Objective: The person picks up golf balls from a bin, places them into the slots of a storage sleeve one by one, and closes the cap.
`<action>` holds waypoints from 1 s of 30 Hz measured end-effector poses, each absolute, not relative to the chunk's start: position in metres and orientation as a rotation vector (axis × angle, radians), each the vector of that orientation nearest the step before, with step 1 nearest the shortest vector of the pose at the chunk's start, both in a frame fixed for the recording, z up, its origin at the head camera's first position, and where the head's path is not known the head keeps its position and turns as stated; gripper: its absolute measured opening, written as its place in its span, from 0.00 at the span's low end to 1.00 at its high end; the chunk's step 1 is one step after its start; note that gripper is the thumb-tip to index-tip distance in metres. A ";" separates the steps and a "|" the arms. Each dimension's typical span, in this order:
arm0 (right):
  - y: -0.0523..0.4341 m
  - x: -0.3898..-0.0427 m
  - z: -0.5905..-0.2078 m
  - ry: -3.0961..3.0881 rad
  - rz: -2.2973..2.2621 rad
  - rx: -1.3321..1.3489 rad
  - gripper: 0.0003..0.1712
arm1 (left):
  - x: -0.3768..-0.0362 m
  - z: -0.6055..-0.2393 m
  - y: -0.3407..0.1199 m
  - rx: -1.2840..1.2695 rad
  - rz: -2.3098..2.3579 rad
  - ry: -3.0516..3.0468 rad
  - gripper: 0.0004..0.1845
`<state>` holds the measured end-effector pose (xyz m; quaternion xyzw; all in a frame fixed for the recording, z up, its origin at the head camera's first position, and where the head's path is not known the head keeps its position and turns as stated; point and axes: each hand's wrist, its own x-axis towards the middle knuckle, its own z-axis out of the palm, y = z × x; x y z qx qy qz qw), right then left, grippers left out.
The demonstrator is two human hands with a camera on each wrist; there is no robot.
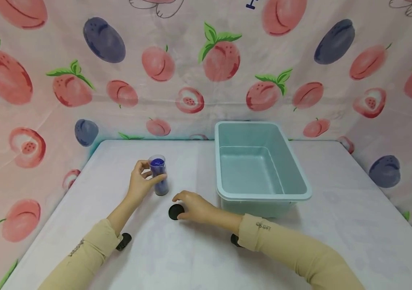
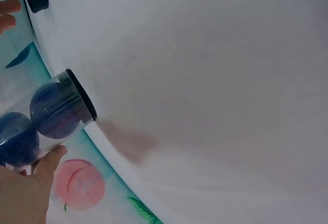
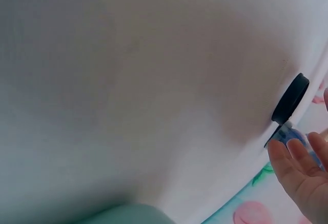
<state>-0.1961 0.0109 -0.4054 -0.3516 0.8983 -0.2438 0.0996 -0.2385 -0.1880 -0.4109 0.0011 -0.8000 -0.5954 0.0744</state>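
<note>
My left hand (image 1: 141,181) grips a clear cylindrical container (image 1: 160,177) with blue balls (image 2: 55,110) inside. It stands upright and its top has no cover. The left wrist view shows a black base on the container, with my thumb along its side. A round black lid (image 1: 176,212) lies on the white table, nearer to me than the container. My right hand (image 1: 195,207) is beside the lid, its thumb at the lid's right edge and its fingers loosely bent above it. In the right wrist view the lid (image 3: 290,99) rests on the tabletop, partly in front of the container.
A pale blue-green plastic basin (image 1: 263,197) stands on the table behind and to the right of my right hand. Small black devices (image 1: 124,241) show by both sleeve cuffs. A fruit-patterned cloth (image 1: 191,60) hangs behind the white table (image 1: 177,257).
</note>
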 end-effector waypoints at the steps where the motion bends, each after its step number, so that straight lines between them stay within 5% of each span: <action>1: 0.010 -0.197 -0.406 2.655 -0.718 -1.032 0.25 | -0.238 -0.411 -0.189 0.005 -1.781 -2.400 0.26; 30: -0.003 -0.202 -0.413 2.659 -0.509 -0.964 0.29 | -0.226 -0.415 -0.190 0.035 -1.786 -2.351 0.24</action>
